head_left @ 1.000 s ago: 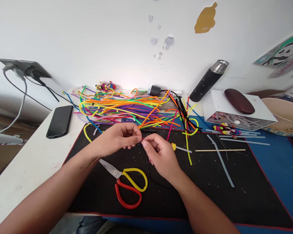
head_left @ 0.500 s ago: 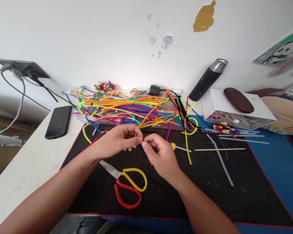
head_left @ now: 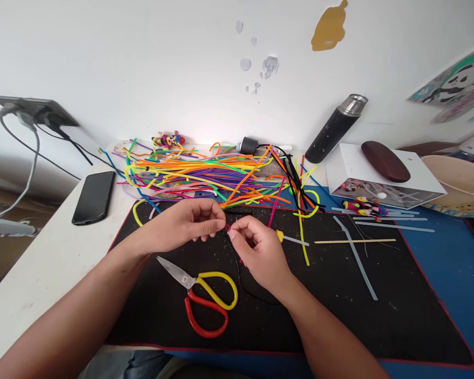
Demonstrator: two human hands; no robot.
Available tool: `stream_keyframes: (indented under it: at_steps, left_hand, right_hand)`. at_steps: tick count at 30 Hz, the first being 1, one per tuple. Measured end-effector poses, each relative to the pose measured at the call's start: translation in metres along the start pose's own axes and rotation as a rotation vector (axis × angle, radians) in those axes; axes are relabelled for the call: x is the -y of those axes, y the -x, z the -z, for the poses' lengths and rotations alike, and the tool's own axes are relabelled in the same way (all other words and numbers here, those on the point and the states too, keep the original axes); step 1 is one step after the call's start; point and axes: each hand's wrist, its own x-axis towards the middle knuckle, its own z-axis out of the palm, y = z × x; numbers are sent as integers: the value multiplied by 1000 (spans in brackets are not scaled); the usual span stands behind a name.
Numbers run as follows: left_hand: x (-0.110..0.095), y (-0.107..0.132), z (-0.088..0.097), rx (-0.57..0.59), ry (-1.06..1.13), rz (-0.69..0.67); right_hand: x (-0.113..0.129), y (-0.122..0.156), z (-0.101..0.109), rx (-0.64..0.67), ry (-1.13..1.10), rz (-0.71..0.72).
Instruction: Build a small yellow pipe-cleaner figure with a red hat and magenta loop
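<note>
A magenta pipe cleaner shows as a small curled bit between my two hands, above the black mat. My right hand pinches it between thumb and forefinger, and another magenta end pokes out below those fingers. My left hand is closed in a pinch at the curl's left side; its fingers hide most of what they grip. Below the hands lie scissors with one yellow and one red handle, blades pointing up-left. Just right of my right hand is a yellow-tipped stick.
A pile of coloured pipe cleaners lies along the wall. A phone rests at left. To the right are a black flask, a white box with a glasses case, a wooden stick and translucent strips.
My left hand has shifted slightly left and up, and the magenta curl now shows between the fingertips. A magenta strand near my left wrist is no longer visible. My right hand stays almost still.
</note>
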Motion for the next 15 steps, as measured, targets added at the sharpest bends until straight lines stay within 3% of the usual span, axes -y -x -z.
stream_keyframes:
  at_steps: [15]
  left_hand:
    - [7,2,6,42,-126,-10]
  right_hand:
    - [-1,-1,0,24,54,8]
